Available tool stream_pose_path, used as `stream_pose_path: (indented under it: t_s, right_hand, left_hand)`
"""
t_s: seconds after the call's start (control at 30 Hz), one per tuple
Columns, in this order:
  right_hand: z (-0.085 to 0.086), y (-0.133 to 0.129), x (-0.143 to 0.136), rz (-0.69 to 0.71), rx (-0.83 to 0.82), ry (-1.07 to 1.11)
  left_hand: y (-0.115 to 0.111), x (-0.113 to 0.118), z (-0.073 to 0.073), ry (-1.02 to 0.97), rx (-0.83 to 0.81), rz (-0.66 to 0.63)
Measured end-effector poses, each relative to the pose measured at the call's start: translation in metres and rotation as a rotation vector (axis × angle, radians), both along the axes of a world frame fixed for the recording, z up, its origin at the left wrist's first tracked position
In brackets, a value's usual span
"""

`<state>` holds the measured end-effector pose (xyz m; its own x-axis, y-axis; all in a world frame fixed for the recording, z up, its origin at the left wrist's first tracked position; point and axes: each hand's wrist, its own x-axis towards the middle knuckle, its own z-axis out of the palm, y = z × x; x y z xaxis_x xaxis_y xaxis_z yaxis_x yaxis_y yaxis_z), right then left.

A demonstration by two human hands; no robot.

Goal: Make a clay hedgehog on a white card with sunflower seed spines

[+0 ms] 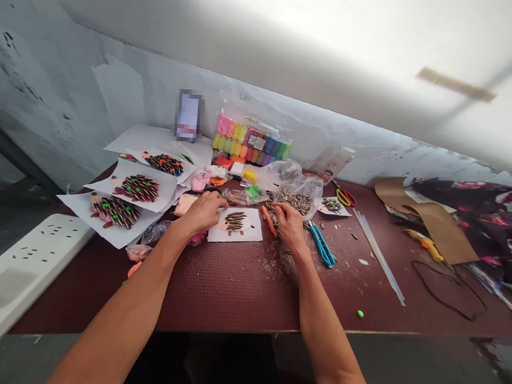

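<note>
A small white card [253, 234] lies on the table in front of me, bearing rows of striped sunflower seeds [235, 221] on a pale clay shape. My left hand [205, 209] is at the card's upper left corner with its fingers curled; anything in them is hidden. To the right of the card, my right hand [289, 222] is over the near edge of a loose sunflower seed pile [297, 202]. Its thumb and fingers are pinched together, and what they hold is too small to make out. An orange tool [269, 221] lies just left of this hand, and a blue utility knife [322, 245] to its right.
At left are paper sheets with seed-covered hedgehogs [137, 188] and a white power strip [37, 247]. Behind stand a phone [189, 116] and a bag of coloured clay [251, 142]. Rightward are scissors [345, 197], clear glue sticks [380, 259] and a yellow glue gun [427, 246].
</note>
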<state>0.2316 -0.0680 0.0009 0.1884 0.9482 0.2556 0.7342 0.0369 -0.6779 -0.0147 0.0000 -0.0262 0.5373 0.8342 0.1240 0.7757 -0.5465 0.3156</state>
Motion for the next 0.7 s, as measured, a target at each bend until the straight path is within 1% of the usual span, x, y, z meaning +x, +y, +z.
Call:
stream_pose_path:
  t_s: [0.07,0.17,0.23,0.27,0.33,0.4,0.47,0.53,0.6,0.7]
  right_hand:
    - [-0.001,0.000,-0.002,0.087,-0.021,0.166]
    - [-0.002,-0.001,-0.008,0.190,-0.115,0.430]
    - [-0.003,-0.002,-0.011,0.228,-0.136,0.516]
    - [-0.003,-0.002,-0.012,0.224,-0.124,0.496]
    - [-0.001,-0.004,-0.014,0.166,-0.079,0.327]
    - [0.003,-0.008,-0.016,0.060,-0.047,0.039]
    - [0.010,-0.012,-0.018,-0.048,-0.074,-0.268]
    - [0.017,-0.016,-0.019,-0.102,-0.166,-0.486]
    - [0.022,-0.018,-0.020,-0.136,-0.260,-0.622]
    - [0.023,-0.017,-0.019,-0.160,-0.372,-0.725]
  left_hand:
    - [0.000,0.000,-0.002,-0.011,0.008,-0.001]
    - [0.001,0.000,-0.004,-0.036,0.016,-0.003]
    - [0.001,0.000,-0.004,-0.044,0.012,-0.005]
    - [0.001,0.000,-0.004,-0.044,0.011,-0.005]
    - [0.001,0.000,-0.004,-0.039,0.010,-0.005]
    - [0.001,0.000,-0.003,-0.030,0.010,-0.006]
    - [0.000,0.000,-0.002,-0.023,0.014,-0.006]
    - [0.000,0.000,-0.002,-0.021,0.019,-0.003]
    - [-0.001,0.000,-0.001,-0.021,0.016,-0.002]
    - [-0.001,0.000,0.000,-0.022,0.000,-0.002]
